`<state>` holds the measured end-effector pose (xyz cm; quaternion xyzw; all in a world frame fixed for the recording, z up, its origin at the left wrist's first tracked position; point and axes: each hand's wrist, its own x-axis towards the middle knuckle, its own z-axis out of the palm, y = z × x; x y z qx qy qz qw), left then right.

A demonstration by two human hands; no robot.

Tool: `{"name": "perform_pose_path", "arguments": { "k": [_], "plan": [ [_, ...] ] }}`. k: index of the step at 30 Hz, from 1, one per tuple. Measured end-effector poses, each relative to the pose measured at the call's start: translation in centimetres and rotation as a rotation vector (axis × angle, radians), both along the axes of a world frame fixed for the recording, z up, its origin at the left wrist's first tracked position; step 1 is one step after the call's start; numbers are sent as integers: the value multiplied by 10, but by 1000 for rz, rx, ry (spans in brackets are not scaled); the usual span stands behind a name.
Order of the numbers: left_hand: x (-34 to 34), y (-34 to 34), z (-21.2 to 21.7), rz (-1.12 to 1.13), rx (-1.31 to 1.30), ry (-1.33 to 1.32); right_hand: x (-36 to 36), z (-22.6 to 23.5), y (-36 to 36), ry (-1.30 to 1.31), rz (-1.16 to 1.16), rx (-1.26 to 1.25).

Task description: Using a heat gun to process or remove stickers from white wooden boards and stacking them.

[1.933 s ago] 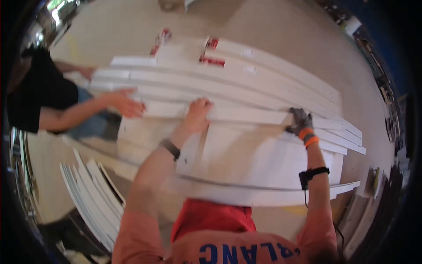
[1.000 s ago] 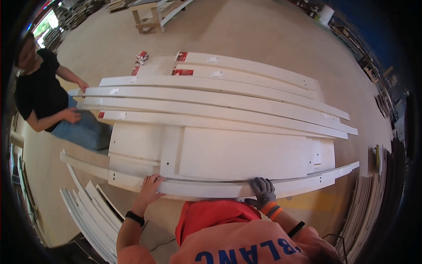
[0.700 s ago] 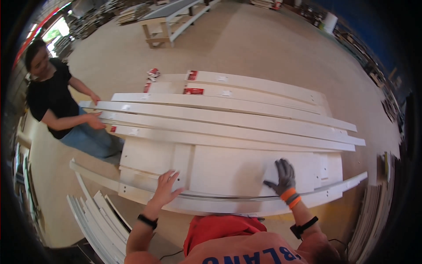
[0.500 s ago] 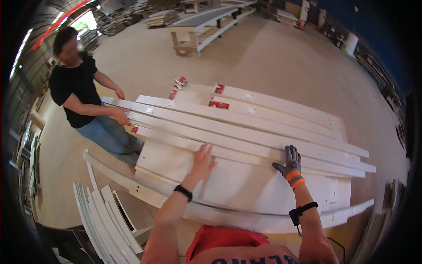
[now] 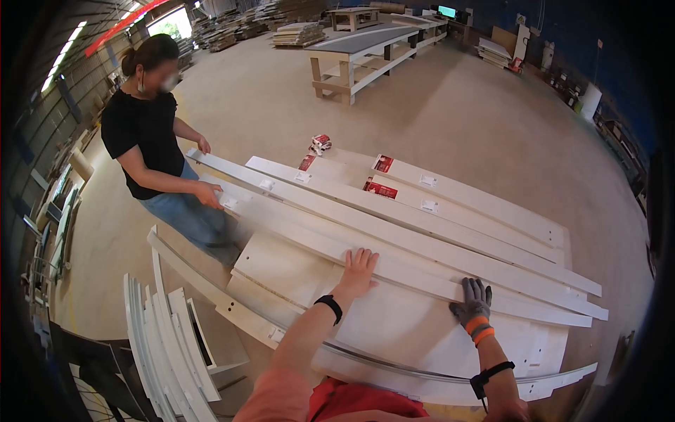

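Note:
A long white board (image 5: 309, 237) lies nearest me across a stack of white panels (image 5: 401, 316). My bare left hand (image 5: 361, 273) rests on its near edge, fingers stretched out. Farther right, my right hand (image 5: 475, 302), in a grey glove with an orange cuff, lays its spread fingers against the same board's near edge. A co-worker's hand (image 5: 209, 195) holds this board's left end. The co-worker's other hand (image 5: 204, 145) is by the end of the second long board (image 5: 330, 221). Another long board (image 5: 394, 204) lies just beyond.
Flat panels with red labels (image 5: 382, 188) lie on the far side. A curved rail (image 5: 190, 271) runs along my front edge. White strips (image 5: 165, 352) stand at lower left. The co-worker (image 5: 151, 126) stands at the left end; a long workbench (image 5: 365, 49) is behind.
My view has shifted, so the scene sits farther right. The nearest board's left end has moved with the co-worker's hand and now covers a small red label. My hands stay at its near edge.

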<state>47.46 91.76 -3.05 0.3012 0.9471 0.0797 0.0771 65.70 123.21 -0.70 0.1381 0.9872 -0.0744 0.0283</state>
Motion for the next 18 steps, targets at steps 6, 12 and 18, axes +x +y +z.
{"name": "perform_pose_path", "arguments": {
  "k": [6, 12, 18],
  "plan": [
    [1, -33, 12, -88, 402, 220, 18, 4, -7, 174, 77, -19],
    [20, -72, 32, -220, 359, 108, 65, 14, -47, 97, 128, -55],
    [39, -87, 36, -217, 295, 116, 80, 10, -58, 163, 139, -114]
  ]
}}
